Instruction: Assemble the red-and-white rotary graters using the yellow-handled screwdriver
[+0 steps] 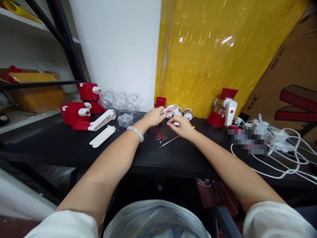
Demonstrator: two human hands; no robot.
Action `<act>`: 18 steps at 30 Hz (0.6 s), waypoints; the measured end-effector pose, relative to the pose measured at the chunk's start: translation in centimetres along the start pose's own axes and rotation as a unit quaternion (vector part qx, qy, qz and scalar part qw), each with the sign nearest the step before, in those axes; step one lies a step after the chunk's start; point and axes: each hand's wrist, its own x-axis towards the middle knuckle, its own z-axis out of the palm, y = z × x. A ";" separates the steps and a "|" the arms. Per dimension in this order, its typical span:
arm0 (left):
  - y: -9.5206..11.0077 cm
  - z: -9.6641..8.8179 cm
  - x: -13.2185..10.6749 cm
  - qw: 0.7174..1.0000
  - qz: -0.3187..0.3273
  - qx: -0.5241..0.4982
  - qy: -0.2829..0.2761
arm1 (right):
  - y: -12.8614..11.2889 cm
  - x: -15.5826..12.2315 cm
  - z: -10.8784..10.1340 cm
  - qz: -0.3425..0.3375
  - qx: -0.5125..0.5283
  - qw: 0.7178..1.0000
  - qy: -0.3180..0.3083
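Observation:
My left hand (pixel 155 117) is closed on a white plastic crank handle (pixel 171 109) with a bit of red on it. To its right, my right hand (pixel 182 126) has its thumb and fingers pinched together; what they hold, if anything, is too small to make out. A thin metal rod (pixel 169 141), like a screwdriver shaft, lies on the table partly under my right hand. Just below the hands are small red plastic pieces (pixel 159 136) and several tiny screws (pixel 160 141). Behind them stand a red hopper (pixel 160 101) and metal grater drums (pixel 187 114).
On the black table (pixel 158 162), red grater bases (pixel 74 113), white handle covers (pixel 102 136) and clear plastic parts (pixel 125 119) lie left. An assembled rotary grater (pixel 223 107) and tangled white cables (pixel 284 138) are right. A lined bin (pixel 156 211) stands below the front edge.

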 end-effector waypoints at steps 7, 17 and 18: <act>1.1 -0.4 -0.4 0.999 -0.009 0.003 -0.040 | 0.6 -0.5 1.7 -0.011 0.081 0.980 -0.180; 1.0 -0.3 -0.3 0.999 -0.033 0.002 -0.032 | -0.6 -0.3 2.1 0.005 0.069 0.982 -0.177; 0.9 -0.3 -0.3 0.999 -0.036 0.002 -0.030 | -0.6 -0.2 2.1 0.011 0.073 0.982 -0.174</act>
